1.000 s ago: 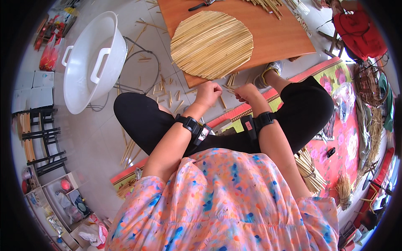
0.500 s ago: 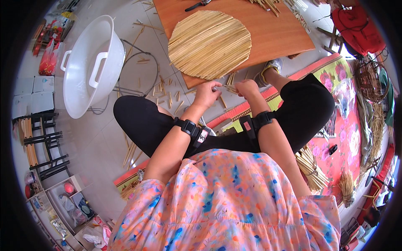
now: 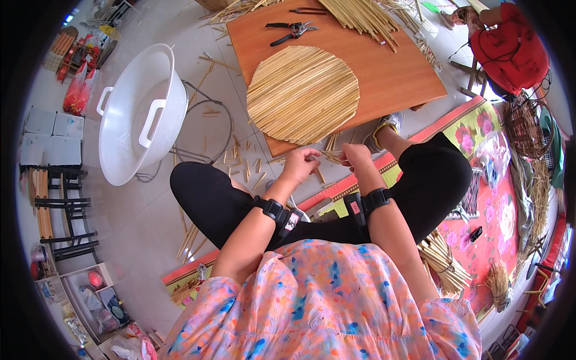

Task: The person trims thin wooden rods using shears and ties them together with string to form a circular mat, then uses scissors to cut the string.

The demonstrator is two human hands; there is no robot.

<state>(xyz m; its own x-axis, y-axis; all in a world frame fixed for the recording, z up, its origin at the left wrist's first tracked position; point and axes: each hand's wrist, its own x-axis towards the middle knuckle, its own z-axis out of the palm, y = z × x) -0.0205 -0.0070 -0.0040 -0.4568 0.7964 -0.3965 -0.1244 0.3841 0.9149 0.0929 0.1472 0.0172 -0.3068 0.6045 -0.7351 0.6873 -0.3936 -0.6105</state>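
Observation:
A round mat of straw-coloured stalks (image 3: pixel 303 93) lies flat on the near left part of the low wooden table (image 3: pixel 396 81). Just off the table's near edge, between my knees, are both hands. My left hand (image 3: pixel 299 165) has its thumb and fingers curled together in a pinch. Close beside it on the right, my right hand (image 3: pixel 357 157) is closed, knuckles up. A faint pale line, perhaps thread, seems to run between them; what the fingers hold is too small to make out. Neither hand touches the mat.
Pruning shears (image 3: pixel 292 31) lie beyond the mat, near a pile of cut stalks (image 3: pixel 363 18). At left stands a large white two-handled tub (image 3: pixel 141 114), with a wire frame (image 3: pixel 207 141) beside it. Stalk offcuts litter the floor. A tied stalk bundle (image 3: pixel 445 261) rests by my right arm.
My view has tipped upward, bringing in the shears and stalk pile at the table's far side. The small grey thing at my left fingertips no longer shows. Both hands stay near each other.

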